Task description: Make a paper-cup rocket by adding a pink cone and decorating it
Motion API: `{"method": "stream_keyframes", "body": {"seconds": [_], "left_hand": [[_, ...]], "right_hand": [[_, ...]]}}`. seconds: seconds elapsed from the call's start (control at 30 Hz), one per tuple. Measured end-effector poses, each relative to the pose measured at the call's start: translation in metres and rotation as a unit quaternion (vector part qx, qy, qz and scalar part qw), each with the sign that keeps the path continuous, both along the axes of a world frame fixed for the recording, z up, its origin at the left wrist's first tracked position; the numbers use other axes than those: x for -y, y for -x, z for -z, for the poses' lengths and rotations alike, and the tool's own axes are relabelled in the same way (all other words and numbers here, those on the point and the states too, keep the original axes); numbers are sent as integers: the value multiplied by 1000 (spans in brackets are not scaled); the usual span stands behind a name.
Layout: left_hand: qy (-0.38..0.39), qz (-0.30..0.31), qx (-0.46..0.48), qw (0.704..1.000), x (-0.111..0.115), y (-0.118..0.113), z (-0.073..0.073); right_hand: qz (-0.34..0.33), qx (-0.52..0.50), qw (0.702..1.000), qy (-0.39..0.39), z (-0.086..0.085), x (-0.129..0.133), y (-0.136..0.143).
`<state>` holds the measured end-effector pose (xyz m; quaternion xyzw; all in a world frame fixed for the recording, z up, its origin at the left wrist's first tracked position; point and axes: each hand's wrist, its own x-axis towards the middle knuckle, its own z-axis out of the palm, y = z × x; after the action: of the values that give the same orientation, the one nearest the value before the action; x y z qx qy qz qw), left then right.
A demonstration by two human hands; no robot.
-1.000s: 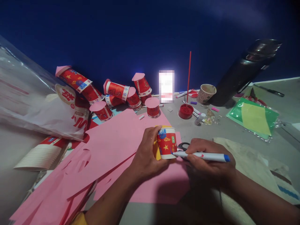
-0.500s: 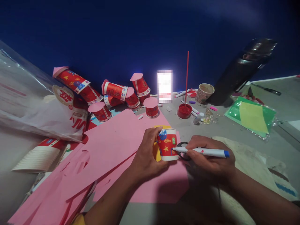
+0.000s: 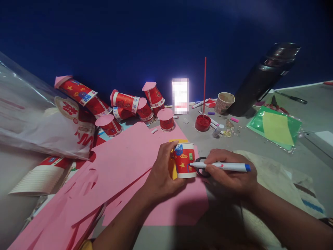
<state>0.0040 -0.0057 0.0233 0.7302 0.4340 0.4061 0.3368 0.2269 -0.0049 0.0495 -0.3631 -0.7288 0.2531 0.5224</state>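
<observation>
My left hand (image 3: 165, 170) is closed around a red paper cup (image 3: 183, 161) with white rims, gripping it top and bottom. Blue marks, a yellow star and a small green label show on the cup's side. In my right hand (image 3: 231, 173) is a white marker (image 3: 223, 167) with a blue end, held like a pen. Its tip touches the cup's side near a blue outline. Behind the cup lie a yellow piece (image 3: 173, 168) and the black handle of scissors (image 3: 200, 167), partly hidden. Pink paper sheets (image 3: 125, 149) spread under and left of my hands.
Several red cups with pink paper tops (image 3: 125, 101) lean at the back left. A lit phone (image 3: 180, 95), a red pot with a stick (image 3: 203, 123), a patterned cup (image 3: 224, 103) and a black flask (image 3: 262, 80) stand behind. Stacked cups (image 3: 39, 177) lie left; a cloth (image 3: 267, 194), right.
The view has shifted slightly, so everything sits a little further left. The marker tip has moved slightly on the cup, and the blue outline shows more clearly. Both hands keep their holds.
</observation>
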Motion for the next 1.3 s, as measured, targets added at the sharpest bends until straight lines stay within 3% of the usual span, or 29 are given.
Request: {"method": "stream_keyframes", "body": {"seconds": [0.27, 0.83, 1.3], "left_hand": [[27, -7, 26, 999, 1, -1, 1], [94, 9, 114, 989, 1, -4, -3], [97, -10, 130, 987, 2, -5, -6]], "right_hand": [[-7, 29, 999, -17, -2, -2, -1], [-6, 5, 999, 33, -6, -1, -4], [23, -7, 1000, 15, -5, -1, -4]]}}
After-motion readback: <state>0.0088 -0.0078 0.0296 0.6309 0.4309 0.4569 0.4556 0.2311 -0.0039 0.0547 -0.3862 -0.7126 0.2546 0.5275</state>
